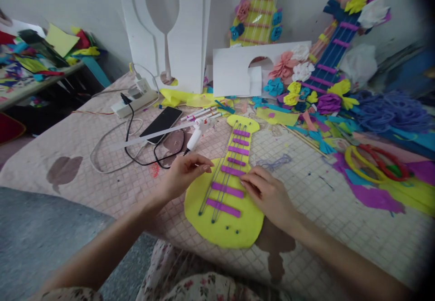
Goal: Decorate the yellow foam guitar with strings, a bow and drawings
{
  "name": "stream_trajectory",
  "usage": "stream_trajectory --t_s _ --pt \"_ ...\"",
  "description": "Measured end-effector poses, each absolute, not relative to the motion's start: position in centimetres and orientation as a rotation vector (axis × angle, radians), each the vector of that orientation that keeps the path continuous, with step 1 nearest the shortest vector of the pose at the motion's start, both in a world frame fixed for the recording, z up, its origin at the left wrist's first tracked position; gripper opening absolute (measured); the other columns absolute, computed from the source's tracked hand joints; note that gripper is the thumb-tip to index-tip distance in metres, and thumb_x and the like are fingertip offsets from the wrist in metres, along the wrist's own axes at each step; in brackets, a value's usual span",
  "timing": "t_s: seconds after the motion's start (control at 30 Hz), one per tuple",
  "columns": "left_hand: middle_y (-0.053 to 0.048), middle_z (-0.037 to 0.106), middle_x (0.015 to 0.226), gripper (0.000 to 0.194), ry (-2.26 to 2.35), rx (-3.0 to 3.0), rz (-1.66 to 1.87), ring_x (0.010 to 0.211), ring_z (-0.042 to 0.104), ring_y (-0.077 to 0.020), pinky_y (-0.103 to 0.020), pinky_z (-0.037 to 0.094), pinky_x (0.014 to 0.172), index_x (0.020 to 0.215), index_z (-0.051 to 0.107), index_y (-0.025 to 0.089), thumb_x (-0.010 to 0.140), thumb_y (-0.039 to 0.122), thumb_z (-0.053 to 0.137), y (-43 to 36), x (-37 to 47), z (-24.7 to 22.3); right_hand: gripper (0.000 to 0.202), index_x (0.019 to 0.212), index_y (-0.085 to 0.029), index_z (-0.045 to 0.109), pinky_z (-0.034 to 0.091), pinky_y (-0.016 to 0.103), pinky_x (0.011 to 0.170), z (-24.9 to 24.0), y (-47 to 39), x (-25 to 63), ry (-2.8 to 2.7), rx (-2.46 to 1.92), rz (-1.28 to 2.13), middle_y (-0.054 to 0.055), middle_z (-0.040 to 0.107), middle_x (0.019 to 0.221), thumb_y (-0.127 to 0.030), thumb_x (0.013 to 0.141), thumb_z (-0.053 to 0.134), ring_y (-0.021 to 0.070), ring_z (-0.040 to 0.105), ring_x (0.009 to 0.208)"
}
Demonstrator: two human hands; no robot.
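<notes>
A yellow guitar cutout (224, 233) lies on the table between my hands, with purple strips (227, 190) across its neck and body. Thin dark strings (219, 199) run along its left part, from the head to pegs low on the body. Two more dark pegs (232, 230) sit at the lower right with no string visible on them. My left hand (188, 172) hovers over the left edge of the body, thumb and fingertips pinched together. At the neck's right side, my right hand (270, 196) is also pinched. What either pinch holds, if anything, is too small to make out.
Behind the guitar lie a white glue gun (195, 138), a black phone (161, 124), markers (200, 113) and a power strip (136, 99) with loose cables. Scissors (365, 162), paper scraps and blue yarn (390, 113) cover the right. Decorated guitars (329, 60) and white boards (190, 29) lean at the back.
</notes>
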State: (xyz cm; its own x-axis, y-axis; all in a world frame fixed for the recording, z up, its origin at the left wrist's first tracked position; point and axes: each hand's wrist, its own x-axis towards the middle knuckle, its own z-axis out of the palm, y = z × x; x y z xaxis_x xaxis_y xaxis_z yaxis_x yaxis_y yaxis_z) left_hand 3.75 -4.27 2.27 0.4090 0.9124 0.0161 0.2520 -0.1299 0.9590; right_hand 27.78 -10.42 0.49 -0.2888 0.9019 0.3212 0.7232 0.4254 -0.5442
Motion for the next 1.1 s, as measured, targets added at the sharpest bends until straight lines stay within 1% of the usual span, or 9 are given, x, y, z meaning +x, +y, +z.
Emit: stream_trajectory --t_s 0.13,0.4,0.5,0.67,0.77,0.87,0.93,1.0,1.1 --pt "-0.001 0.061 0.067 0.022 1.138 1.607 0.778 0.061 0.054 -0.0097 -0.021 0.043 0.058 0.075 0.06 0.014 0.085 0.033 0.055 -5.0 3.0 2.1 0.017 0.091 -0.021 0.064 0.053 0.03 0.063 0.0 -11.0 27.6 -2.142 -1.364 0.304 0.005 0.063 0.087 -0.021 0.092 0.047 0.016 0.064 0.072" --pt "0.007 0.031 0.051 0.045 1.212 1.425 0.829 0.043 0.029 -0.0047 -0.018 0.025 0.042 0.058 0.038 0.017 0.091 0.047 0.039 -5.9 3.6 1.5 0.017 0.094 -0.018 0.065 0.051 0.025 0.06 -0.8 -11.2 27.7 -2.179 -1.314 0.154 0.004 0.065 0.088 -0.019 0.093 0.048 0.0133 0.065 0.072" --pt "0.006 0.037 0.049 0.042 1.179 1.367 0.795 0.042 0.031 -0.0044 -0.017 0.024 0.04 0.064 0.049 0.015 0.086 0.052 0.048 -5.6 3.2 1.3 0.017 0.095 -0.018 0.065 0.05 0.025 0.059 -0.9 -11.2 27.8 -2.179 -1.302 0.129 0.004 0.065 0.088 -0.018 0.093 0.048 0.013 0.065 0.072" --pt "-0.002 0.061 0.065 0.03 1.177 1.458 0.89 0.056 0.053 -0.0085 -0.019 0.044 0.054 0.075 0.059 0.012 0.078 0.042 0.062 -4.5 1.8 1.5 0.016 0.097 -0.018 0.065 0.05 0.025 0.06 -1.0 -11.3 27.8 -2.185 -1.29 0.148 0.004 0.065 0.089 -0.018 0.093 0.049 0.0131 0.065 0.073" --pt "0.001 0.058 0.058 0.028 1.357 1.626 0.959 0.051 0.051 -0.0084 -0.019 0.041 0.05 0.073 0.058 0.014 0.083 0.04 0.056 -3.7 1.1 1.5 0.016 0.097 -0.018 0.065 0.05 0.025 0.061 -1.1 -11.3 27.9 -2.177 -1.287 0.163 0.004 0.065 0.09 -0.018 0.092 0.049 0.0132 0.065 0.074" --pt "0.003 0.046 0.047 0.043 1.597 1.889 1.02 0.044 0.042 -0.0077 -0.02 0.032 0.046 0.06 0.05 0.016 0.093 0.041 0.039 -2.9 0.8 1.5 0.016 0.096 -0.018 0.064 0.05 0.026 0.061 -1.1 -11.3 28.0 -2.178 -1.283 0.168 0.004 0.065 0.089 -0.018 0.092 0.049 0.0136 0.065 0.075" --pt "0.0 0.054 0.057 0.042 1.646 2.047 1.037 0.051 0.048 -0.009 -0.02 0.036 0.051 0.063 0.052 0.015 0.093 0.041 0.039 -2.1 1.0 1.4 0.016 0.095 -0.018 0.064 0.05 0.026 0.061 -1.0 -11.3 28.0 -2.18 -1.277 0.17 0.004 0.064 0.089 -0.017 0.092 0.049 0.0135 0.065 0.074" --pt "-0.005 0.063 0.085 0.026 1.617 2.143 1.062 0.069 0.057 -0.012 -0.022 0.044 0.061 0.083 0.059 0.015 0.087 0.04 0.053 -1.1 1.4 1.5 0.016 0.096 -0.018 0.065 0.051 0.026 0.061 -1.0 -11.3 28.0 -2.181 -1.27 0.174 0.004 0.064 0.089 -0.017 0.092 0.049 0.0131 0.065 0.073" --pt "-0.009 0.06 0.109 0.042 1.571 2.183 1.034 0.087 0.059 -0.0163 -0.027 0.048 0.072 0.108 0.056 0.016 0.074 0.036 0.069 0.7 2.4 1.5 0.016 0.096 -0.018 0.065 0.051 0.026 0.062 -1.1 -11.2 28.0 -2.18 -1.269 0.174 0.004 0.064 0.089 -0.017 0.092 0.049 0.0129 0.065 0.073"
